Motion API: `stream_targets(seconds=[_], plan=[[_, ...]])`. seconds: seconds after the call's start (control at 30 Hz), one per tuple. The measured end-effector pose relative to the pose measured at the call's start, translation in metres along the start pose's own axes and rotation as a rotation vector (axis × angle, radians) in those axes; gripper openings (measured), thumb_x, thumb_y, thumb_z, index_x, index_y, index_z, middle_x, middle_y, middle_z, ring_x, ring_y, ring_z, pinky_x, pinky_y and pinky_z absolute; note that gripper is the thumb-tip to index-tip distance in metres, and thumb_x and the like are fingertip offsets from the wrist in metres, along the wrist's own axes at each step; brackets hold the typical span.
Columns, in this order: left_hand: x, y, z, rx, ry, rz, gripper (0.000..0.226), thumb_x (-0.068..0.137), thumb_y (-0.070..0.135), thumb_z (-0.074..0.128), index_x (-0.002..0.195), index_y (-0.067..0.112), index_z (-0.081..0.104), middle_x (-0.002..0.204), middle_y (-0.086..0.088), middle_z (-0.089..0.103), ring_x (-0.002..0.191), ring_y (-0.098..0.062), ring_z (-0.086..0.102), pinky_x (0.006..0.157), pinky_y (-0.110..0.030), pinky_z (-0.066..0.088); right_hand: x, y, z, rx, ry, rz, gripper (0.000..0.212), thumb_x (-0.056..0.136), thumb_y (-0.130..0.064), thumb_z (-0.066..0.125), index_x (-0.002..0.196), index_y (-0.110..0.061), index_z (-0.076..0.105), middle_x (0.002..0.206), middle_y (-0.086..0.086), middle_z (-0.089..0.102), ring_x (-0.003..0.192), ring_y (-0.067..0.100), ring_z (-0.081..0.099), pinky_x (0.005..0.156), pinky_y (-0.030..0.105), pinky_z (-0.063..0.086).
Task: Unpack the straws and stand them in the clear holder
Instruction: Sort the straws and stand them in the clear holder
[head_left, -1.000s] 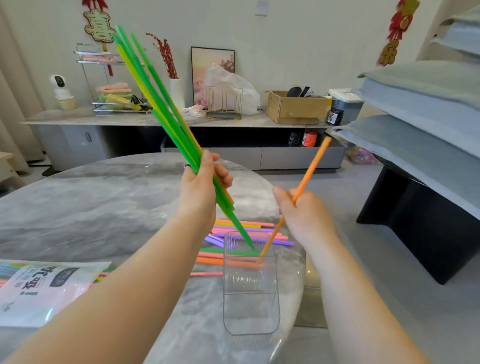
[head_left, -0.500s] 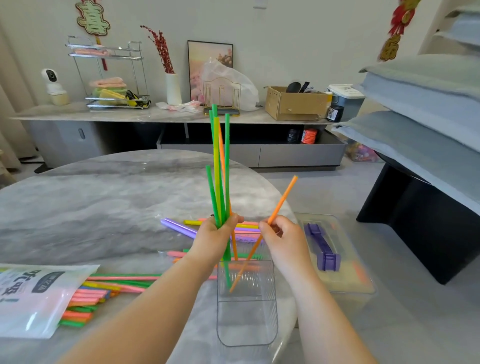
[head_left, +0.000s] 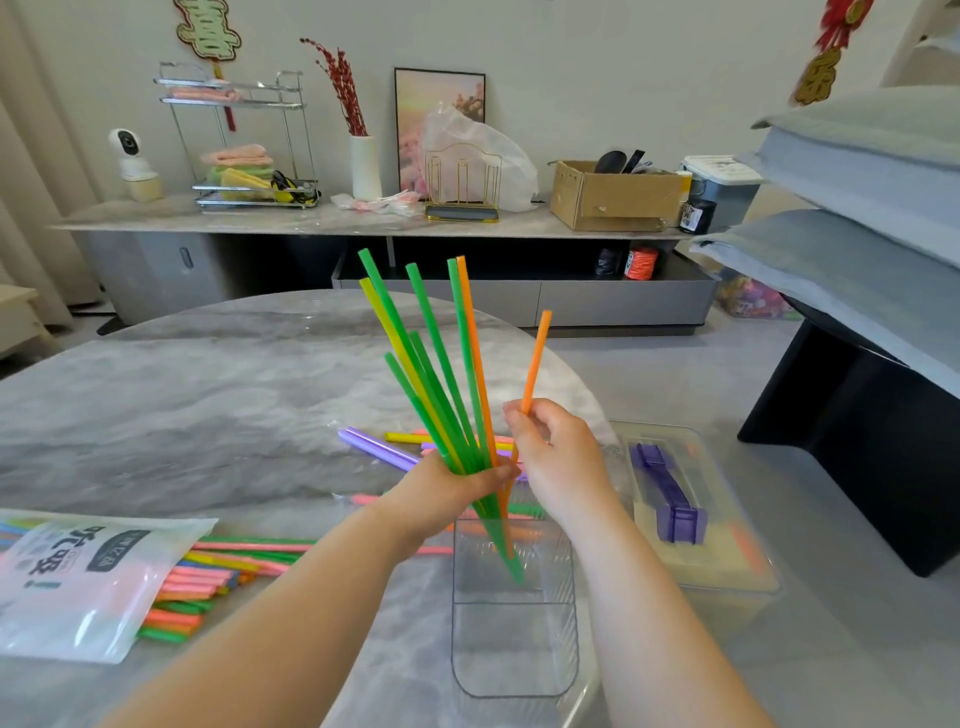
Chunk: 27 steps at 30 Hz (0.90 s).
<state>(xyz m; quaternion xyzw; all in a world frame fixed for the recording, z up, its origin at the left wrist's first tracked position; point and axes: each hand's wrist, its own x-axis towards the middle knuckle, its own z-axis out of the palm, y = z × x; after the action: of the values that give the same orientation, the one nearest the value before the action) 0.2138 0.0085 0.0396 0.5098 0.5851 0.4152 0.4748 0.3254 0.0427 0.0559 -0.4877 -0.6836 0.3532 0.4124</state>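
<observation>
Since the frame half a second ago, the bundle of green, yellow and orange straws (head_left: 431, 374) has fanned out and tipped left. The left hand (head_left: 457, 486) grips it above the clear holder (head_left: 514, 649), which stands at the near edge of the table (head_left: 208, 405). The bundle's tips show inside, blurred through the wall. The right hand (head_left: 553, 457) pinches a single orange straw (head_left: 535, 358), its lower length hidden behind the fingers. The straw packet (head_left: 78, 582) is cut off at the left.

**Around the room**

A grey marble table (head_left: 208, 395) fills the foreground. Behind it, a long sideboard (head_left: 311, 223) carries a white camera (head_left: 127, 156), a wire rack (head_left: 244, 140) of folded cloths, a white vase (head_left: 365, 167) of red twigs, a framed picture (head_left: 415, 119) and a cardboard box (head_left: 613, 200). Right of the table sits a clear tub (head_left: 727, 561) with a purple handle (head_left: 670, 499).
</observation>
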Motion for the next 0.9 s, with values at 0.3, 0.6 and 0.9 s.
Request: stream_targets(seconds=[0.3, 0.6, 0.9], plan=[[0.001, 0.006, -0.008, -0.061, 0.025, 0.126, 0.026, 0.081, 0.004, 0.063, 0.107, 0.008, 0.064, 0.104, -0.012, 0.069, 0.092, -0.017, 0.064, 0.080, -0.020, 0.051, 0.005, 0.000, 0.012, 0.098, -0.097, -0.015, 0.012, 0.085, -0.015, 0.057, 0.092, -0.018, 0.066, 0.076, -0.013, 0.060, 0.082, 0.010, 0.057, 0.068, 0.019, 0.045], [-0.003, -0.001, -0.023, -0.290, 0.234, 0.180, 0.013, 0.084, 0.011, 0.059, 0.079, 0.021, 0.064, 0.072, 0.011, 0.071, 0.067, 0.003, 0.066, 0.067, -0.009, 0.050, 0.003, 0.007, 0.007, -0.054, -0.044, -0.025, 0.022, 0.085, -0.023, 0.057, 0.105, -0.017, 0.063, 0.082, -0.017, 0.058, 0.092, 0.012, 0.056, 0.082, 0.025, 0.042], [-0.002, 0.001, -0.021, -0.295, 0.161, 0.170, 0.013, 0.085, 0.010, 0.057, 0.084, 0.022, 0.061, 0.083, 0.011, 0.068, 0.073, 0.007, 0.065, 0.067, -0.006, 0.049, -0.009, 0.028, -0.039, -0.299, -0.410, 0.232, 0.042, 0.087, -0.026, 0.055, 0.128, -0.021, 0.047, 0.133, -0.003, 0.050, 0.120, 0.015, 0.047, 0.087, 0.021, 0.033]])
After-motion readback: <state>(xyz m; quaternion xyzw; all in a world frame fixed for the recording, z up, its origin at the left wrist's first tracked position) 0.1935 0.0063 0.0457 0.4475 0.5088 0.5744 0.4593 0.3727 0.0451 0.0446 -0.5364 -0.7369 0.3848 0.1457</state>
